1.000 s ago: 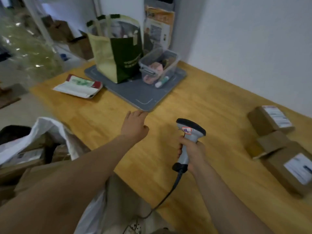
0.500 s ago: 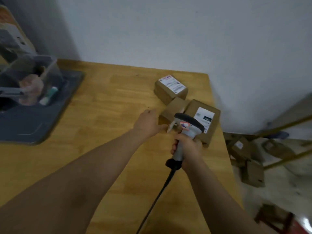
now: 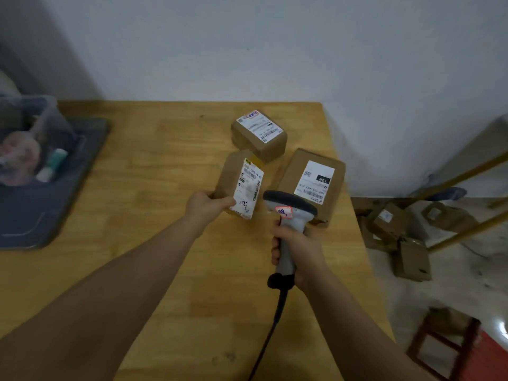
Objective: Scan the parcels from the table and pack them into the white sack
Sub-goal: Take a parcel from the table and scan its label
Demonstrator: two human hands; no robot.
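Probably light and stiff, judging by the one-handed hold; best taken by the bare cardboard edges, clear of the barcode. Gripped at its near corner by the left hand, fingers curled round it, thumb at the label's lower corner: small brown parcel, tilted above the table, white label turned up towards the scanner. Wrapped round the scanner's handle: fingers of the right hand; head just beside the parcel. Lying behind on the table: far parcel; large parcel; both labelled.
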